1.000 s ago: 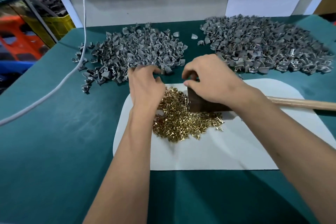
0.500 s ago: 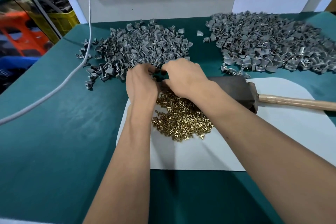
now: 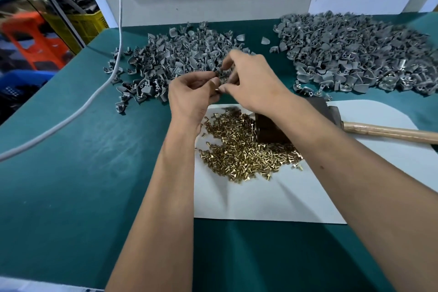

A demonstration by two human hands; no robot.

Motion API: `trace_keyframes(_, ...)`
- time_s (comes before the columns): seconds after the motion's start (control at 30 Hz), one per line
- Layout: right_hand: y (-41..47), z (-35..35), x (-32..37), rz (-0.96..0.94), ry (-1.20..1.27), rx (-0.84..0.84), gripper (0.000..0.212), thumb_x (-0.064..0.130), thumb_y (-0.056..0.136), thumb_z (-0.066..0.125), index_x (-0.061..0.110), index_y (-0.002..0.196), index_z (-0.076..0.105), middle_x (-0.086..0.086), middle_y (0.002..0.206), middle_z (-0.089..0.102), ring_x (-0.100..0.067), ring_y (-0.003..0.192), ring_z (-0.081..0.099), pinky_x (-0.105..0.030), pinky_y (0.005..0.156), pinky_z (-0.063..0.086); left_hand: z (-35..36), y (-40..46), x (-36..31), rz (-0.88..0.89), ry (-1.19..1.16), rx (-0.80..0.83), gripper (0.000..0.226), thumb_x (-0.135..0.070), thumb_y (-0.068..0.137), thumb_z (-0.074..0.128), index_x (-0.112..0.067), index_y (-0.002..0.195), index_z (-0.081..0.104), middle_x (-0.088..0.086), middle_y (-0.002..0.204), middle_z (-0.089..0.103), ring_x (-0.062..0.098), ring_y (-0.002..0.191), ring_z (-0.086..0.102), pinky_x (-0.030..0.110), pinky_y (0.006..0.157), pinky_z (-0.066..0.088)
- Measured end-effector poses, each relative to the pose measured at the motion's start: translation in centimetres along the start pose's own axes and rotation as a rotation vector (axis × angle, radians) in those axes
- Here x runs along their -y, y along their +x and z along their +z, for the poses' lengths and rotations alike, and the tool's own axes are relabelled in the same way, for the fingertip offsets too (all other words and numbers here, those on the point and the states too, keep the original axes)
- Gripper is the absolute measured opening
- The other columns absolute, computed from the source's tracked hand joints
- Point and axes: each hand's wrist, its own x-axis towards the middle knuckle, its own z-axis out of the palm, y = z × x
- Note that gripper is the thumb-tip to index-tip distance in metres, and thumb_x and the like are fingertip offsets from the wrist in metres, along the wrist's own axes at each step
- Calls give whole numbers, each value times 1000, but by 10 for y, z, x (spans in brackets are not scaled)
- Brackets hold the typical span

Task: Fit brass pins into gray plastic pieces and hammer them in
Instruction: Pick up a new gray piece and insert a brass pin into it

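Pin (image 3: 216,90) and gray piece (image 3: 222,75) meet between my hands above the near edge of the left pile (image 3: 180,59). My left hand (image 3: 192,95) pinches the pin, fingers curled; my right hand (image 3: 248,80) pinches the piece. I should line the pin squarely with its hole, seat it, then reach for the hammer (image 3: 331,123) lying near right.

- We find no text, label, brand, number or sign that we can read anywhere in view.
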Motion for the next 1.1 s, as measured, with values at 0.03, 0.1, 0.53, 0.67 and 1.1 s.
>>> trace_keyframes(0.03,2,-1,1,-7,-96,21,26,29,89,77,22,110,62,-1,95,70,-22,91,67,-41,87,55,0,0,0,14,30,-55,8,-2,87,78,-9,91,77,8,81,78,27,75,78,39,74,65)
trace_keyframes(0.1,3,-1,6,-12,-317,104,22,35,90,73,22,106,64,-3,100,67,-27,91,62,-42,89,52,1,0,0,50,85,-150,8,-5,87,78,-13,87,78,3,74,77,23,68,76,36,68,65)
trace_keyframes(0.53,-8,7,24,20,-550,472,28,3,92,60,19,75,42,0,80,42,-30,95,46,-49,89,31,7,8,6,48,-25,-208,12,4,86,71,-8,87,73,7,81,74,23,76,77,40,81,64)
trace_keyframes(0.67,-17,-2,22,-72,-529,412,23,13,99,55,17,79,46,2,81,49,-23,91,41,-48,92,29,13,4,7,98,-44,-171,15,5,86,73,-10,89,73,3,74,73,19,73,76,38,79,64)
trace_keyframes(1.1,-83,-62,-54,-59,117,-166,10,24,81,85,29,78,76,15,75,68,-2,72,62,-15,68,43,53,-29,8,243,-163,209,21,9,81,78,-1,99,71,25,92,70,42,90,72,42,81,62)
